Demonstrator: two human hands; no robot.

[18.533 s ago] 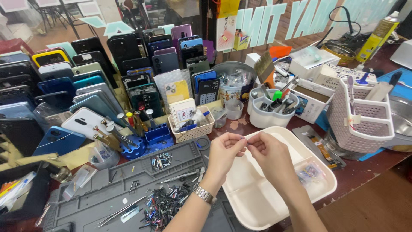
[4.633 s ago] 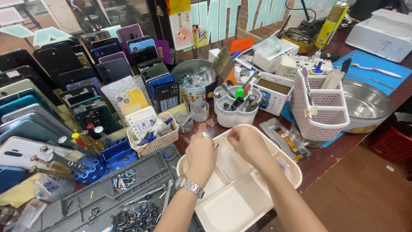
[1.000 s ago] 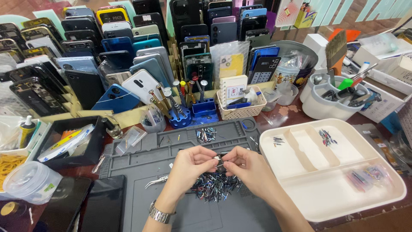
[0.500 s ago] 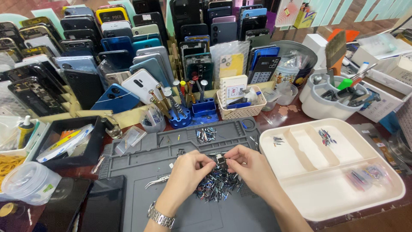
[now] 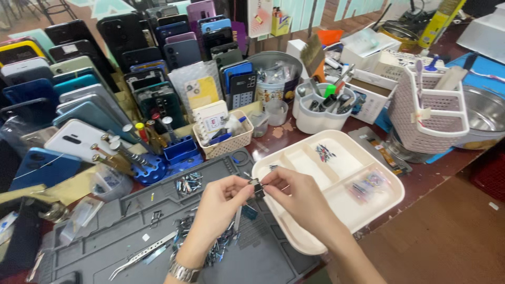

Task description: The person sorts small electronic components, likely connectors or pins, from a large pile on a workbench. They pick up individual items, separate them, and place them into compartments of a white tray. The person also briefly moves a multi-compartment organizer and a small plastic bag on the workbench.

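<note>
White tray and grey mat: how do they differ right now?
The white tray is glossy with raised rims and compartments, holding a few small parts; the grey mat is flat, dark, and strewn with many parts and tweezers. Both lie on the workbench under the hands.

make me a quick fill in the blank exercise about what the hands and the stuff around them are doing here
1. Both hands, the left hand and the right hand, pinch one small dark part held ____ them.
2. The cream divided tray lies on the ____ side of the grey work mat.
3. The wristwatch is worn on the ____ wrist.
4. The metal tweezers lie on the grey mat, touched by ____ hand.

Missing words: between; right; left; neither
</note>
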